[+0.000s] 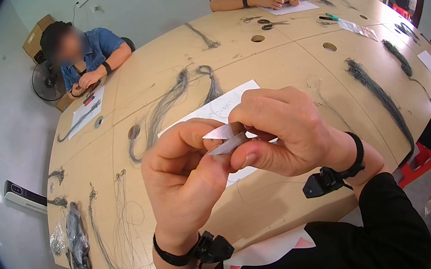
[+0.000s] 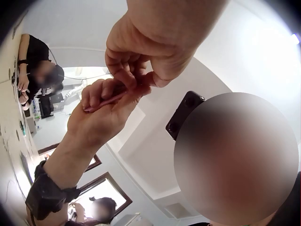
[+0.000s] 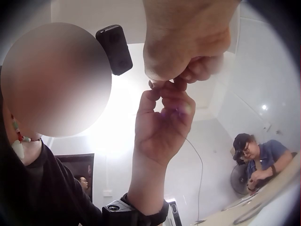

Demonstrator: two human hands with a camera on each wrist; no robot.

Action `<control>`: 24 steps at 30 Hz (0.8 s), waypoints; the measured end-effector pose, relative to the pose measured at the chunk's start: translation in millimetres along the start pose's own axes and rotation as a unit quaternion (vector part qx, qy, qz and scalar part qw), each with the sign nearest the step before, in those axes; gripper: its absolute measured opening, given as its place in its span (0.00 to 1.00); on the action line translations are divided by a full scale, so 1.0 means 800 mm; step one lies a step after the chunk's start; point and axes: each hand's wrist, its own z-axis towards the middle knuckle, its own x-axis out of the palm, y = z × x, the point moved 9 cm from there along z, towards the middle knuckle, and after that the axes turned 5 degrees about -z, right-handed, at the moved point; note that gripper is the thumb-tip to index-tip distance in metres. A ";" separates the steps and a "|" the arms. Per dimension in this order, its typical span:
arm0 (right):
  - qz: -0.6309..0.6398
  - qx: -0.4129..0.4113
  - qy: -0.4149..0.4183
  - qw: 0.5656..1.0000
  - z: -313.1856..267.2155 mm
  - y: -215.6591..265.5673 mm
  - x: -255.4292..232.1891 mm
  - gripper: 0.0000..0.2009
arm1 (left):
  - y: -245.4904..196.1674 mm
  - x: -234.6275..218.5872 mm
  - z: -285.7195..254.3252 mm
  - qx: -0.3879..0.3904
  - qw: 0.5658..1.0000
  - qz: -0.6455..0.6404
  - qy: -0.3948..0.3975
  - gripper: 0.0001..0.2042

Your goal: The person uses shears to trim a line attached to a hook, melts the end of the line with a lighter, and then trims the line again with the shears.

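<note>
One left hand: fingers are curling in right at the tips of a small tweezer-like tool, and they seem to be pinching a thin strand that's hanging below; the exact grip is hiding from me, so not swearing to it.
One right hand: thumb and fingertips are gripping that tool, with a pinkish handle lying across the palm.
Tool spot: it's sitting between both hands, over the white paper, silvery blades standing slightly apart and pointing at the left fingers.
Doing it well: imo you're wanting light pressure, blades lining up evenly, and left fingertips staying just off the edges. Bracing the hands against each other is probably helping with shake.
Watch out: squeezing too hard could be snapping or slipping something that fine.
Around it: dark stringy bundles, like the looped one, are lying on the table.
</note>
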 end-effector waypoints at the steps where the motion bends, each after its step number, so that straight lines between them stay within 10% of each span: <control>1: -0.002 -0.006 -0.003 1.000 0.000 0.001 0.000 0.14 | -0.002 0.001 0.000 0.009 1.000 -0.002 0.004 0.08; 17: 0.083 0.075 -0.008 0.994 -0.004 -0.015 -0.009 0.24 | -0.010 0.004 0.001 0.013 1.000 -0.027 -0.005 0.02; 24: 0.091 0.087 -0.009 0.992 -0.002 -0.010 -0.015 0.08 | -0.013 0.000 0.001 0.037 0.998 -0.003 -0.046 0.03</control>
